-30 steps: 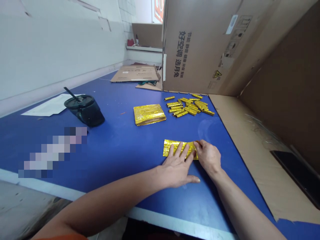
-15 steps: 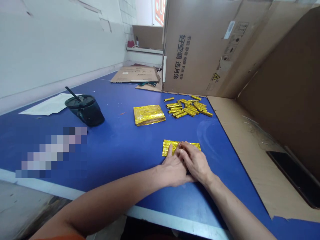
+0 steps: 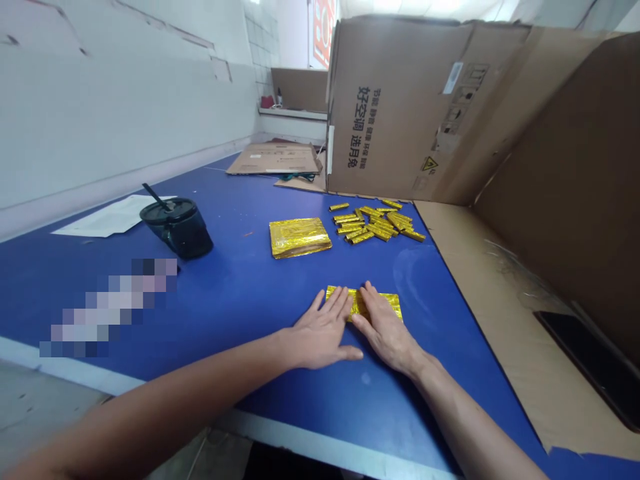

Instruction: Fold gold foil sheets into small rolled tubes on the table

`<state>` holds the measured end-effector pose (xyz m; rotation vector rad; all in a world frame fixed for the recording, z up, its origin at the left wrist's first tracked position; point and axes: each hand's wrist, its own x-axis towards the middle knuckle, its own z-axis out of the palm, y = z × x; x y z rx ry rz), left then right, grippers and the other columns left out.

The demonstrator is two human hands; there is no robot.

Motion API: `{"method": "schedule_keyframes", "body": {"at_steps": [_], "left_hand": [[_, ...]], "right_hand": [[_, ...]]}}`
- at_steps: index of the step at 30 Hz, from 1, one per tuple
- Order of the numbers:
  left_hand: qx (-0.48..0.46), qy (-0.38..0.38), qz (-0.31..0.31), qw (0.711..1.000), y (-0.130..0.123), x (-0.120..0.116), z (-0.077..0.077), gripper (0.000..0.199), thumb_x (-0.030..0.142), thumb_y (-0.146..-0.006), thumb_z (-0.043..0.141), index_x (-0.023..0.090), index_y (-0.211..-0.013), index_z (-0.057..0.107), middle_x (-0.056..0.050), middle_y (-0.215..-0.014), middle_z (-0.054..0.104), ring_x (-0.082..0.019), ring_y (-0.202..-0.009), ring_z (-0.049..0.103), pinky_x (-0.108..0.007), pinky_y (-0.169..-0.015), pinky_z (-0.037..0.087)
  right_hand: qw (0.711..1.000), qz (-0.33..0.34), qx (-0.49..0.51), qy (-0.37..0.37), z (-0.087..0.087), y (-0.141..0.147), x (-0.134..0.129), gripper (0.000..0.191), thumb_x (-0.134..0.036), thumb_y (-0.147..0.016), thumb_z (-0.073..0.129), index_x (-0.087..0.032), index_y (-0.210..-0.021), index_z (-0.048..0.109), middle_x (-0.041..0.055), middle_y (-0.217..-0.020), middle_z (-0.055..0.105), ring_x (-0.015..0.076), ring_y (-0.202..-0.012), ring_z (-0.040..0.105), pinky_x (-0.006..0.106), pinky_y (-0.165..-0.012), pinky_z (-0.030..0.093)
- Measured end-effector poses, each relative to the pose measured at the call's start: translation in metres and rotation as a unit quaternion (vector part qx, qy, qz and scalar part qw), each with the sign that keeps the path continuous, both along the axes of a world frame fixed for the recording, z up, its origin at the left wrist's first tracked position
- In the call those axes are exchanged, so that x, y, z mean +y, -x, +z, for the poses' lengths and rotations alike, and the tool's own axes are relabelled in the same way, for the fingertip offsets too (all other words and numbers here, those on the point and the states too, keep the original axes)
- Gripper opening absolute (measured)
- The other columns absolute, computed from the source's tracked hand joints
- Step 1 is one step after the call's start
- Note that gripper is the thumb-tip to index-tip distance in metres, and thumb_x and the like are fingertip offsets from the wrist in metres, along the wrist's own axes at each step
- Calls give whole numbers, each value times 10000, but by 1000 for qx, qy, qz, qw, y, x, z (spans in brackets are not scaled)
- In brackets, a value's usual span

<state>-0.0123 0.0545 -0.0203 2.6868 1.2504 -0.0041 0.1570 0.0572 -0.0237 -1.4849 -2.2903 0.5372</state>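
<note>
The left hand (image 3: 323, 331) was open and lay flat, the fingertips on the left part of a gold foil strip (image 3: 357, 305) and the thumb spread out over the worktop (image 3: 240, 293). The right hand (image 3: 389, 330) was also open, its fingers close together and resting on the strip right of its middle, its thumb apart from them. Neither hand was closed around anything; between them, a piece of the strip could be seen. The strip lay flat, its long side roughly along the near edge of the worktop, but well apart from this edge.

Farther from the near edge, a flat gold stack (image 3: 300, 237) lay behind the strip and a little to the left. To its right, near the far right corner, was a loose pile of small gold rolls (image 3: 377, 223), some across others. Toward the left edge stood a dark cup (image 3: 185, 230) with a straw (image 3: 155, 196), just beside a white paper (image 3: 107, 217). A pixelated patch covered something near the near left corner. A large cardboard box (image 3: 395, 120) stood at the far edge, and along the right edge lay a cardboard sheet (image 3: 465, 267).
</note>
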Motion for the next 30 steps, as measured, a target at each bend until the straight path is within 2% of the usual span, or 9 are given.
{"method": "schedule_keyframes", "body": {"at_steps": [4,9,14,16,19,22,26,30], "left_hand": [[15,-14,22,1000,11,-1,-1,887,689,-743,180,53,-1353,80,-174,-1414,34,-280,-1297,-34,-467,-1022,19],[17,-16,28,999,8,-3,1,884,680,-743,209,55,-1355,80,-172,-1414,45,-291,-1295,-33,-483,-1020,21],[49,-11,20,999,6,-5,4,694,461,-809,294,106,-1363,74,-154,-1417,62,-286,-1296,-12,-490,-1016,31],[47,-11,22,999,6,-5,4,676,431,-809,292,99,-1361,87,-155,-1417,60,-282,-1297,-15,-485,-1018,30],[19,-12,35,999,7,-5,2,776,558,-785,257,64,-1357,83,-165,-1414,42,-278,-1298,-22,-476,-1023,24],[-8,-13,43,999,8,-5,-2,897,684,-729,219,54,-1354,92,-168,-1414,40,-282,-1297,-29,-472,-1025,13],[-12,-13,39,999,8,-5,-4,919,711,-719,186,51,-1352,98,-168,-1414,35,-280,-1298,-35,-471,-1025,5],[-2,1,23,1000,11,3,0,910,708,-724,187,65,-1356,70,-153,-1417,6,-275,-1299,-43,-492,-1017,0]], "right_hand": [[997,17,-78,7,4,0,0,733,-580,-809,257,-57,-1323,281,159,-1402,186,239,-1295,96,428,-1043,119],[993,19,-115,4,12,8,-5,751,-593,-807,229,-65,-1340,230,147,-1411,145,238,-1298,64,452,-1039,84],[991,88,-97,1,18,34,-19,735,-546,-815,289,-99,-1369,104,102,-1428,60,221,-1299,4,437,-1045,86],[991,98,-95,8,16,37,-21,728,-528,-822,286,-102,-1371,67,90,-1430,27,215,-1299,-8,429,-1046,94],[989,86,-123,7,11,23,-16,704,-521,-832,256,-93,-1367,93,103,-1428,51,204,-1300,18,424,-1046,85],[984,44,-173,-1,7,-6,-8,712,-561,-821,231,-95,-1356,172,105,-1423,103,215,-1301,39,453,-1040,70],[977,-14,-211,-9,7,-36,-8,719,-596,-810,199,-133,-1359,161,78,-1421,120,225,-1300,65,498,-1024,96],[972,-34,-230,-11,8,-39,-16,743,-618,-799,177,-130,-1359,156,80,-1418,128,249,-1297,73,525,-1012,103]]}}
